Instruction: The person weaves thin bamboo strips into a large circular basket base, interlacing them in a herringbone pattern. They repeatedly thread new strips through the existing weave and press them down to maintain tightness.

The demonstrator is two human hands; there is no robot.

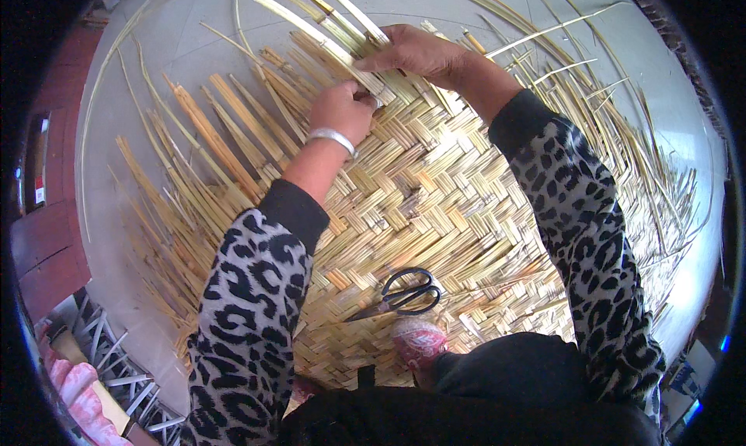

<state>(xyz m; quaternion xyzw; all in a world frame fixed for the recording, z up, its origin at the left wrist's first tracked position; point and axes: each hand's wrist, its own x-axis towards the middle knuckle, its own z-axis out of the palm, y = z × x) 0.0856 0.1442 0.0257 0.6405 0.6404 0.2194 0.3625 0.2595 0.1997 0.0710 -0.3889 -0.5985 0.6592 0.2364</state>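
Observation:
A woven mat (451,221) of flat, pale straw-coloured plant strips spreads below me in a zigzag pattern. At its far edge my right hand (416,54) is closed round several pale strips (315,33) that stick out past the weave, thumb pressed over them. My left hand (339,113), with a silver bangle at the wrist, sits just nearer and to the left. Its fingers are curled at the base of those strips, touching the weave; what lies between the fingertips is hidden. Black-handled scissors (412,294) lie on the mat near my foot, apart from both hands.
Loose strip ends (225,127) fan out along the left edge, and thinner ones (622,135) along the right. The mat lies on a smooth grey floor (194,26). My red-and-white shoe (420,339) rests on the mat. A metal rack (128,376) stands at the lower left.

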